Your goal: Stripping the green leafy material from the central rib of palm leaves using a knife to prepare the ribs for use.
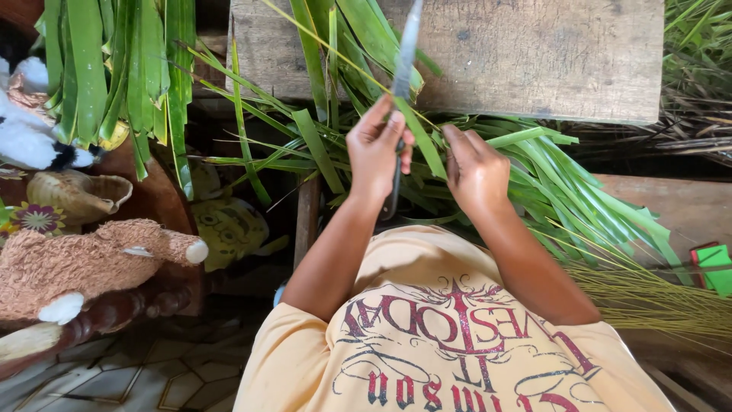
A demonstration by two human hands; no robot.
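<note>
Leaf: I see a long green leaf strip (424,141) pinched in both hands, over the leaf pile (564,183)
Left hand (375,152): fingers curled tight on a knife (404,57) and the leaf
Right hand (476,172): fingers closed on the leaf
Behind: wooden board (549,53)
Left side: shell (80,194), I can't see inside; stuffed toy (76,263)

A lived-in home, used for handcraft, is suggested: a patterned tiled floor (152,374) is seen, stuffed toys (69,263) are laid on a carved wooden chair (145,301), and long green palm leaves (114,69) are heaped beside a rough wooden board (534,53).
</note>
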